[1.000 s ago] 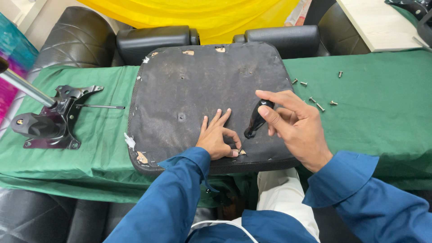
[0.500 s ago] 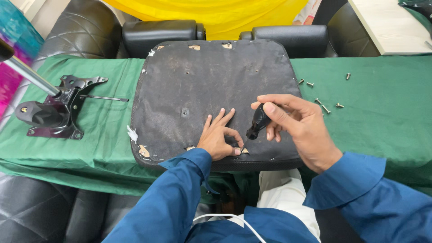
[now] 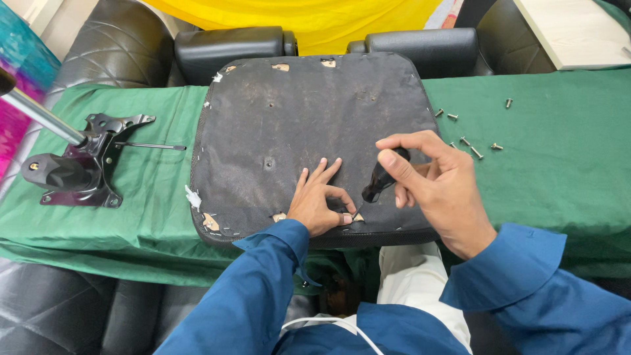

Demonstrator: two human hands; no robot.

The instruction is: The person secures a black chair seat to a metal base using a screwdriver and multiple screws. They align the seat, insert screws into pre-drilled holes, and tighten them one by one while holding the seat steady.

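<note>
An upturned chair seat [image 3: 289, 125] covered in worn black fabric lies on a green cloth. My left hand [image 3: 319, 200] rests on its near edge, thumb and forefinger pinched at a spot by the staples. My right hand [image 3: 437, 184] grips a black-handled screwdriver [image 3: 380, 179], tilted with its tip down right beside my left fingertips. Both arms wear blue sleeves.
A black metal chair mechanism [image 3: 79, 164] with a silver gas cylinder [image 3: 39, 115] lies at the left on the green cloth [image 3: 565, 164]. Several loose screws [image 3: 470, 141] are scattered right of the seat. Black chair armrests [image 3: 230, 46] sit behind.
My right hand has brought the screwdriver down and left, so its tip now meets my left fingertips at the seat's near edge. My left hand has stayed in place.
</note>
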